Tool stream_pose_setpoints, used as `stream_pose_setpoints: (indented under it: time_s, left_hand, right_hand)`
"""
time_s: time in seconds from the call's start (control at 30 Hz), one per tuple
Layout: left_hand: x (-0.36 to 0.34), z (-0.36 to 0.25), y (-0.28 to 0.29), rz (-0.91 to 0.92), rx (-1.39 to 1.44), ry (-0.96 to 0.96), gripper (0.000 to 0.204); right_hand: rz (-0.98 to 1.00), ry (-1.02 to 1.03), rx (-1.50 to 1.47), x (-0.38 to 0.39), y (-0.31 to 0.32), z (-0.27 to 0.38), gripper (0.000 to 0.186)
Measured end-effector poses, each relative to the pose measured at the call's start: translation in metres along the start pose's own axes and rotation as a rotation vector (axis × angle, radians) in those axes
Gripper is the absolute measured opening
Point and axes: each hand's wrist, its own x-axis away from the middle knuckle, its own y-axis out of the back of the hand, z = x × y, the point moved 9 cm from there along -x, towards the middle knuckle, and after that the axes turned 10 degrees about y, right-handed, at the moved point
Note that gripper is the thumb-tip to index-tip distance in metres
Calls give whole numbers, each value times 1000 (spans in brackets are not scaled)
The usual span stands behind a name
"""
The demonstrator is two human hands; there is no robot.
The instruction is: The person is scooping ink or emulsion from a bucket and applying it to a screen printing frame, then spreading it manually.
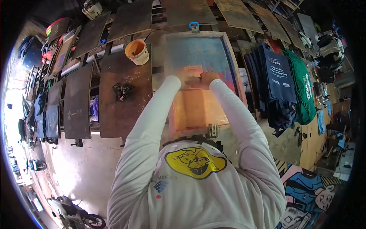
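Observation:
A wooden-framed printing screen (233,66) lies in front of me, its mesh bluish at the far end and orange at the near end. Closed round a blurred bar that looks like a squeegee (192,81), my right hand (207,77) is over the mid-right of the mesh. My left hand is by the bar's left end, mostly hidden past the white sleeve (173,81), so its fingers do not show. Pinkish-orange ink (192,70) smears the mesh just beyond the bar. Clamps hold the frame: a blue-handled one (194,26) far, a metal one (214,131) near.
An ink-stained bucket (137,52) and a dark crumpled bundle (123,91) rest on the brown board (108,72) to the left. Navy printed fabric pieces (278,76) and green ones (303,89) hang in stacks at right. More boards line the far side; a motorcycle (76,213) stands lower left.

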Motion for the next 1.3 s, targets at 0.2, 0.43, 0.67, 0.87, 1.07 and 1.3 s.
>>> stream_pose_setpoints:
  time_s: [0.2,0.43,0.67,0.87,1.07,1.3]
  left_hand:
    - [21,1,17,-5,98,50,66]
    - [56,-10,-1,-257,134,95,61]
    - [84,-13,-62,-337,169,348,58]
    - [140,-51,-57,-199,195,398,31]
    - [168,-71,-66,-133,152,425,33]
    - [113,-45,-48,-134,164,293,62]
  right_hand:
    - [-39,-15,33,5,4,5,80]
    - [-255,-19,44,48,-4,23,34]
    - [-368,12,-47,96,-38,40,27]
    - [-396,58,-57,138,-57,53,27]
    - [-387,96,-46,167,-66,63,28]
    - [-288,112,-38,121,-34,36,33]
